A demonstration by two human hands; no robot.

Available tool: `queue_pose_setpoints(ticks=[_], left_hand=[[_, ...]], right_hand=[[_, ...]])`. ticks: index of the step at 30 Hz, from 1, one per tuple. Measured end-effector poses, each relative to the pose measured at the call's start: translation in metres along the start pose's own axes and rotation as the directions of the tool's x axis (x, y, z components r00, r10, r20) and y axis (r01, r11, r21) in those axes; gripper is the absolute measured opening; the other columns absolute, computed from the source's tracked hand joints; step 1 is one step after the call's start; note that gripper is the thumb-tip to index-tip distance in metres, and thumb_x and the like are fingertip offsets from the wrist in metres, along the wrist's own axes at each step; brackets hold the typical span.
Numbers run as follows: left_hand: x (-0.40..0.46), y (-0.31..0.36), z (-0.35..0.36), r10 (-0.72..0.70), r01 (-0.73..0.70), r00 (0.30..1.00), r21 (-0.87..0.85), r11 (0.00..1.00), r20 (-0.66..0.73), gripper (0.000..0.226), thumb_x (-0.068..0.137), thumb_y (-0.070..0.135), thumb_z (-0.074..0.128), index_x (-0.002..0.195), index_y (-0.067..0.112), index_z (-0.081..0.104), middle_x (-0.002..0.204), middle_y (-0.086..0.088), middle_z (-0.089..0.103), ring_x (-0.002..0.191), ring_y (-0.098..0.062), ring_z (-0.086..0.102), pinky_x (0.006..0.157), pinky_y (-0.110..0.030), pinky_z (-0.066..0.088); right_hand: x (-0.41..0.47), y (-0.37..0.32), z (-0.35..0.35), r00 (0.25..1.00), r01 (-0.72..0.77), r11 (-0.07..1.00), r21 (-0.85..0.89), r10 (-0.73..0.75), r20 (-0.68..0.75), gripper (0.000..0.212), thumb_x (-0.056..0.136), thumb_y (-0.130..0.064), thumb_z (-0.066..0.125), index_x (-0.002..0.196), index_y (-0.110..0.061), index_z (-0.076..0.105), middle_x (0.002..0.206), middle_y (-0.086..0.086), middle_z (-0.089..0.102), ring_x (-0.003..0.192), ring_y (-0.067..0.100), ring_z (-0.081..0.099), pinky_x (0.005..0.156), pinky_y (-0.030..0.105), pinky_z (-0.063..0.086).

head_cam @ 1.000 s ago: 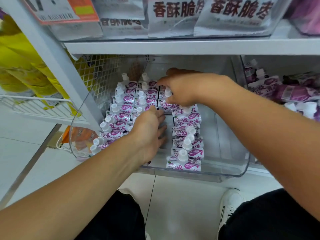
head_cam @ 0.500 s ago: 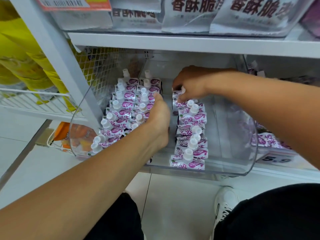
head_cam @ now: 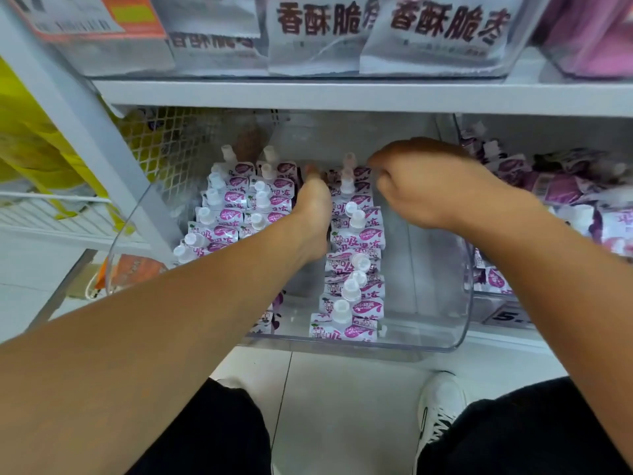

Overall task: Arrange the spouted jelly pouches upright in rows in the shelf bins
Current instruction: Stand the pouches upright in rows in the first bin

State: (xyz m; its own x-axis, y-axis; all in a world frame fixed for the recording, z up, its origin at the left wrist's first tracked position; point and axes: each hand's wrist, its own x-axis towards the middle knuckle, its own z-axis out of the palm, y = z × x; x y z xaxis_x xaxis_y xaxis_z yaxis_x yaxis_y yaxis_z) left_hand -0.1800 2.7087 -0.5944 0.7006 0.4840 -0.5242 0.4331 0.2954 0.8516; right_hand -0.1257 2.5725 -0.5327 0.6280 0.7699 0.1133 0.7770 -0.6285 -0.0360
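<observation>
A clear plastic bin (head_cam: pixel 460 323) on the lower shelf holds white-and-purple spouted jelly pouches standing in three rows: a left row (head_cam: pixel 209 217), a middle row (head_cam: pixel 267 204) and a right row (head_cam: pixel 356 262). My left hand (head_cam: pixel 313 217) is turned on edge with straight fingers, slid into the gap between the middle and right rows and touching both. My right hand (head_cam: pixel 428 186) is at the back of the right row, its curled fingers pinching the side of the rearmost pouch (head_cam: pixel 356 173). The bin's right third is bare.
A neighbouring bin (head_cam: pixel 565 190) on the right holds jumbled purple pouches. The white shelf edge (head_cam: pixel 342 94) hangs just above my hands, with silver snack bags (head_cam: pixel 442 32) on top. Yellow packs (head_cam: pixel 34 132) sit on a wire rack at left. My white shoe (head_cam: pixel 440 406) is below.
My left hand has slid deeper into the gap between the rows, turning on edge. My right hand stayed at the back of the right row, shifting slightly right.
</observation>
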Motion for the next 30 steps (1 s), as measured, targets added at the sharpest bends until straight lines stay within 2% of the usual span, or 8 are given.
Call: queue_pose_setpoints(ticks=[3,8,11,13,15,18,21,30], left_hand=[[0.016,-0.007,0.003,-0.009,0.009,0.999,0.016,1.0,0.037,0.072,0.082,0.075,0.029,0.129,0.03,0.059,0.136,-0.001,0.059,0.12,-0.025,0.056,0.1,-0.051,0.043],[0.008,-0.003,0.014,-0.05,0.048,0.995,0.025,0.999,0.086,0.092,0.069,0.088,0.017,0.141,0.039,0.047,0.15,0.003,0.045,0.133,-0.023,0.046,0.111,-0.047,0.033],[-0.009,0.001,0.03,-0.02,0.017,0.99,0.024,1.0,0.138,0.074,0.093,0.072,0.008,0.142,0.033,0.046,0.125,0.004,0.061,0.095,-0.009,0.067,0.075,-0.022,0.055],[-0.024,0.005,0.04,0.0,-0.003,0.986,0.015,1.0,0.166,0.07,0.098,0.065,0.008,0.142,0.027,0.047,0.125,0.0,0.063,0.065,-0.004,0.062,0.041,-0.013,0.047],[-0.039,0.007,0.045,0.016,-0.023,0.978,0.032,0.999,0.207,0.069,0.099,0.062,0.007,0.145,0.025,0.043,0.133,-0.001,0.058,0.065,-0.008,0.064,0.032,-0.013,0.041],[-0.043,0.006,0.03,-0.022,-0.005,0.956,0.091,0.996,0.292,0.069,0.099,0.061,0.003,0.15,0.027,0.034,0.15,0.004,0.043,0.131,-0.012,0.049,0.07,-0.019,0.047],[-0.039,-0.011,-0.001,-0.011,-0.023,0.975,0.149,0.989,0.22,0.073,0.097,0.065,0.009,0.153,0.021,0.029,0.161,0.0,0.025,0.149,-0.018,0.019,0.117,-0.037,0.016],[-0.077,-0.036,-0.027,-0.174,0.146,0.942,0.117,0.982,0.285,0.071,0.098,0.065,0.009,0.155,0.026,0.021,0.162,0.005,0.02,0.15,-0.016,0.011,0.12,-0.043,0.0]], right_hand=[[0.003,0.005,0.002,0.997,0.008,0.994,0.112,0.001,-0.082,0.034,0.082,-0.032,0.029,0.085,-0.017,0.058,0.095,0.011,0.065,0.083,0.033,0.057,0.079,0.039,0.053],[0.005,0.01,0.011,0.996,-0.028,0.992,0.126,0.039,-0.085,0.035,0.079,-0.031,0.03,0.092,-0.019,0.06,0.101,0.011,0.065,0.089,0.034,0.06,0.079,0.042,0.055],[0.007,0.008,0.011,0.991,-0.09,0.985,0.144,0.103,-0.082,0.034,0.084,-0.028,0.036,0.103,-0.016,0.062,0.112,0.012,0.065,0.098,0.035,0.061,0.085,0.042,0.054],[0.009,0.006,0.01,0.985,-0.112,0.976,0.185,0.133,-0.109,0.043,0.082,-0.031,0.034,0.111,-0.016,0.063,0.117,0.011,0.065,0.103,0.034,0.061,0.089,0.043,0.053],[0.009,0.006,0.01,0.98,-0.103,0.97,0.222,0.138,-0.145,0.047,0.08,-0.031,0.033,0.108,-0.014,0.066,0.114,0.012,0.066,0.102,0.034,0.062,0.088,0.043,0.053],[0.007,0.008,0.008,0.979,-0.097,0.964,0.249,0.137,-0.152,0.045,0.081,-0.029,0.033,0.104,-0.012,0.067,0.113,0.013,0.067,0.101,0.034,0.062,0.087,0.043,0.053],[0.006,0.008,0.006,0.982,-0.088,0.964,0.252,0.126,-0.138,0.046,0.08,-0.028,0.032,0.104,-0.011,0.067,0.113,0.014,0.067,0.101,0.035,0.062,0.087,0.043,0.053],[0.002,0.003,0.003,0.984,-0.107,0.962,0.253,0.139,-0.111,0.042,0.08,-0.028,0.031,0.1,-0.015,0.066,0.104,0.013,0.068,0.088,0.035,0.062,0.081,0.042,0.055]])
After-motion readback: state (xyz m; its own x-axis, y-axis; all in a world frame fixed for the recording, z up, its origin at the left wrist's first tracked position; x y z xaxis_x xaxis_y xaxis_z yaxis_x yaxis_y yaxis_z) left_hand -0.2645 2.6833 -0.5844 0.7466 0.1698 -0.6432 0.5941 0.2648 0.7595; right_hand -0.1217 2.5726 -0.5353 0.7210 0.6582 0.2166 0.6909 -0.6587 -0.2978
